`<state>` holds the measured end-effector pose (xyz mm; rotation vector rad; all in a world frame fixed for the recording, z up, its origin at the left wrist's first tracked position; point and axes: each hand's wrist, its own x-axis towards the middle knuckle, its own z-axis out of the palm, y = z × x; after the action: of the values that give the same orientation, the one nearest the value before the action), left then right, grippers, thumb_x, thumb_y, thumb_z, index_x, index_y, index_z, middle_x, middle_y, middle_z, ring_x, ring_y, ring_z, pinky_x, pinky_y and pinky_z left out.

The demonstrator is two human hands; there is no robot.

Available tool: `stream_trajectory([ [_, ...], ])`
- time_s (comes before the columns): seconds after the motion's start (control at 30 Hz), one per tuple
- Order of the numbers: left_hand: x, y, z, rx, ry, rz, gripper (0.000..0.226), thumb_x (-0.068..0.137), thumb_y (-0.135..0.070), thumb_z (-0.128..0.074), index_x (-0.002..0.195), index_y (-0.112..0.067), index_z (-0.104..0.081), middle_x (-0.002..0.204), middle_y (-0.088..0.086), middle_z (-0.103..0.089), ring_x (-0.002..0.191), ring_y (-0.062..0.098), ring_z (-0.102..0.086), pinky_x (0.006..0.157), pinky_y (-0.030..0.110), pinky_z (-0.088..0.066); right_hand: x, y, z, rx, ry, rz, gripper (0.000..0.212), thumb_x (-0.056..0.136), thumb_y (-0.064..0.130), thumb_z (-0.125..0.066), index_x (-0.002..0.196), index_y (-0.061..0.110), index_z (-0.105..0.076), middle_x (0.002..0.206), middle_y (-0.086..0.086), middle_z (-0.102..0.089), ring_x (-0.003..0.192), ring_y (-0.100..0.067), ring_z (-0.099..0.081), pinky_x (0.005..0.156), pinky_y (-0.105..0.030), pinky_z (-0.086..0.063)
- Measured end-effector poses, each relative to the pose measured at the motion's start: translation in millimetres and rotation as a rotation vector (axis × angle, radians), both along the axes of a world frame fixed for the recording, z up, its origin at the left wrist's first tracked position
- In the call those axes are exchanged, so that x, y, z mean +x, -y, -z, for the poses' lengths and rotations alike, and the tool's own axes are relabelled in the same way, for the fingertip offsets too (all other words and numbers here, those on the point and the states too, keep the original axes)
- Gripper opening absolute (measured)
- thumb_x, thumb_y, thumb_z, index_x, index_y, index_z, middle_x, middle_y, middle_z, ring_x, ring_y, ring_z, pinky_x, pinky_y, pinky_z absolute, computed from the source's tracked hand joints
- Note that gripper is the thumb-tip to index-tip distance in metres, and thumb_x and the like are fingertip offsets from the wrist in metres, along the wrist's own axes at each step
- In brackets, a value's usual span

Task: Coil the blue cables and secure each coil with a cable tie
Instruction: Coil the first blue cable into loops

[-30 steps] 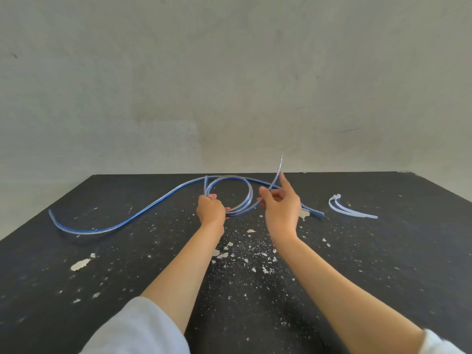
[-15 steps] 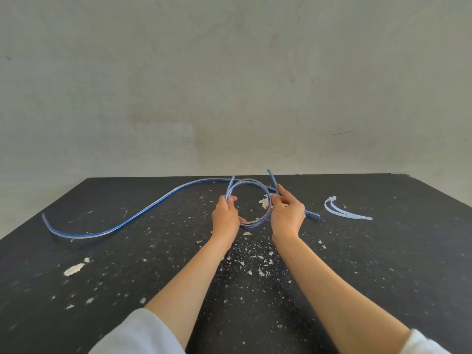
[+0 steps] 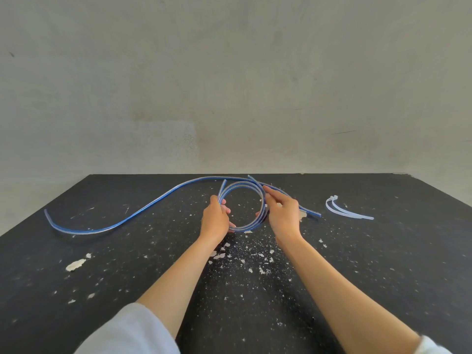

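Observation:
A round coil of blue cable [image 3: 242, 186] is held between both hands above the black table [image 3: 383, 264]. My left hand [image 3: 215, 219] grips the coil's left side. My right hand [image 3: 282, 215] closes around its right side, fingers stretched along the loop. Two short cable ends stick up at the coil's top. A second blue cable [image 3: 143, 209] lies loose on the table, snaking from the far left behind the coil to an end at the right [image 3: 315, 213]. Two white cable ties [image 3: 344, 210] lie to the right of my right hand.
White paint flakes and specks [image 3: 75, 264] are scattered over the tabletop, thickest under my forearms. A bare grey wall [image 3: 229, 85] rises right behind the table's far edge. The table's left edge slants off near the loose cable's end.
The coil has been tightened into a neat ring. The free end that stuck up high by my right hand is now folded in, and both hands hold the ring's sides.

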<state>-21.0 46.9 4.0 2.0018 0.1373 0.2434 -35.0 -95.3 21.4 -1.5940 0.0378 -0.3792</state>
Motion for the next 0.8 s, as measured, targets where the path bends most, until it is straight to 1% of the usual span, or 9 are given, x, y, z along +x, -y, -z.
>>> stream_trajectory([
  [0.1, 2, -1, 1, 0.103, 0.015, 0.005, 0.028, 0.098, -0.006, -0.033, 0.125, -0.01, -0.037, 0.098, 0.004, -0.056, 0.052, 0.014, -0.06, 0.051, 0.021, -0.052, -1, 1, 0, -0.018, -0.03, -0.053, 0.026, 0.096, 0.015, -0.049, 0.115, 0.019, -0.067, 0.096, -0.005, -0.068, 0.055, -0.018, -0.068, 0.057, -0.032, -0.058],
  [0.17, 3, -1, 1, 0.153, 0.018, 0.026, 0.039, 0.096, -0.002, -0.034, 0.134, -0.013, -0.031, 0.088, 0.0, -0.053, 0.051, 0.013, -0.058, 0.042, 0.014, -0.047, -1, 2, -1, -0.038, -0.052, -0.059, 0.027, 0.096, 0.015, -0.049, 0.114, 0.02, -0.068, 0.085, 0.0, -0.066, 0.061, -0.024, -0.068, 0.062, -0.04, -0.059],
  [0.23, 3, -2, 0, 0.204, 0.009, 0.05, 0.046, 0.095, 0.001, -0.036, 0.136, -0.018, -0.028, 0.086, -0.002, -0.051, 0.052, 0.013, -0.058, 0.039, 0.012, -0.046, 0, 3, -3, -0.049, -0.068, -0.052, 0.027, 0.096, 0.014, -0.047, 0.112, 0.021, -0.068, 0.077, 0.001, -0.066, 0.064, -0.027, -0.062, 0.069, -0.048, -0.058],
  [0.37, 0, -4, -1, 0.286, 0.014, 0.087, 0.049, 0.092, 0.005, -0.035, 0.135, -0.02, -0.03, 0.092, -0.001, -0.051, 0.059, 0.016, -0.059, 0.048, 0.023, -0.05, 2, 3, -6, 0.016, -0.12, -0.053, 0.026, 0.095, 0.021, -0.047, 0.106, 0.018, -0.07, 0.062, 0.0, -0.064, 0.056, -0.018, -0.063, 0.066, -0.042, -0.056],
  [0.47, -2, -7, -1, 0.388, 0.034, 0.097, 0.051, 0.091, 0.007, -0.035, 0.134, -0.02, -0.031, 0.097, -0.001, -0.05, 0.063, 0.012, -0.054, 0.052, 0.024, -0.046, 2, 5, -6, -0.018, -0.098, -0.097, 0.026, 0.09, 0.034, -0.058, 0.108, 0.018, -0.07, 0.066, 0.001, -0.066, 0.05, -0.009, -0.063, 0.068, -0.038, -0.057],
  [0.57, -6, -6, 0, 0.481, 0.068, 0.147, 0.049, 0.09, 0.006, -0.035, 0.132, -0.02, -0.032, 0.099, 0.001, -0.051, 0.07, 0.017, -0.056, 0.065, 0.036, -0.052, 2, 9, -5, -0.065, -0.072, -0.114, 0.035, 0.089, 0.018, -0.062, 0.124, 0.014, -0.06, 0.074, 0.0, -0.067, 0.054, -0.013, -0.061, 0.069, -0.034, -0.059],
  [0.67, -5, -5, 0, 0.533, 0.086, 0.124, 0.043, 0.092, 0.003, -0.037, 0.128, -0.018, -0.035, 0.087, 0.001, -0.052, 0.068, 0.017, -0.057, 0.063, 0.033, -0.051, 0, 11, -5, -0.132, -0.063, -0.127, 0.036, 0.091, 0.009, -0.058, 0.126, 0.014, -0.058, 0.074, 0.001, -0.065, 0.056, -0.014, -0.06, 0.069, -0.033, -0.059],
  [0.73, -3, -3, -4, 0.476, 0.079, 0.107, 0.032, 0.094, 0.0, -0.036, 0.123, -0.013, -0.04, 0.08, 0.002, -0.053, 0.067, 0.018, -0.058, 0.063, 0.034, -0.052, -1, 12, -5, -0.169, -0.057, -0.135, 0.034, 0.092, 0.008, -0.057, 0.125, 0.014, -0.059, 0.075, 0.001, -0.065, 0.055, -0.014, -0.06, 0.065, -0.03, -0.059],
  [0.8, -2, 1, -9, 0.21, 0.042, 0.091, 0.023, 0.098, -0.007, -0.034, 0.116, -0.009, -0.046, 0.074, 0.006, -0.053, 0.064, 0.019, -0.06, 0.063, 0.034, -0.057, -2, 12, -5, -0.195, -0.057, -0.138, 0.033, 0.092, 0.009, -0.055, 0.124, 0.014, -0.059, 0.075, 0.001, -0.065, 0.054, -0.013, -0.061, 0.064, -0.029, -0.058],
])
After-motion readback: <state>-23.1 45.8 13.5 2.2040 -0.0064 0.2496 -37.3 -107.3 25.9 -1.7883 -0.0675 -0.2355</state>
